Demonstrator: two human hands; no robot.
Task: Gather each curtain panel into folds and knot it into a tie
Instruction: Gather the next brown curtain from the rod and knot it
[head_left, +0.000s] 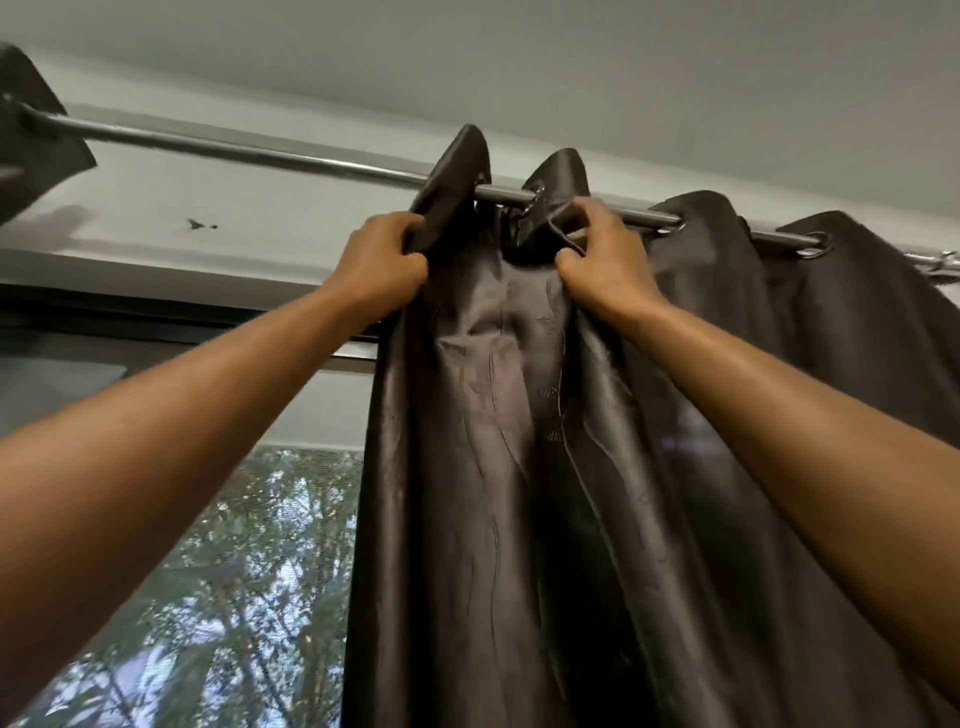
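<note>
A dark brown satin curtain panel (498, 467) hangs by metal eyelets from a chrome rod (291, 156) just under the ceiling. My left hand (382, 262) grips the panel's leftmost top fold right below the rod. My right hand (605, 254) pinches the neighbouring fold at its eyelet, a hand's width to the right. Between the two hands the cloth sags in a loose pleat. Further folds of the same panel spread along the rod to the right. A second dark panel (36, 135) shows only as a corner at the far left of the rod.
A window with an insect screen (223, 571) lies left of the panel, with trees behind it. Its dark frame (156, 317) runs under the rod. The rod's bracket end (943, 262) is at the right edge. The grey ceiling sits close above.
</note>
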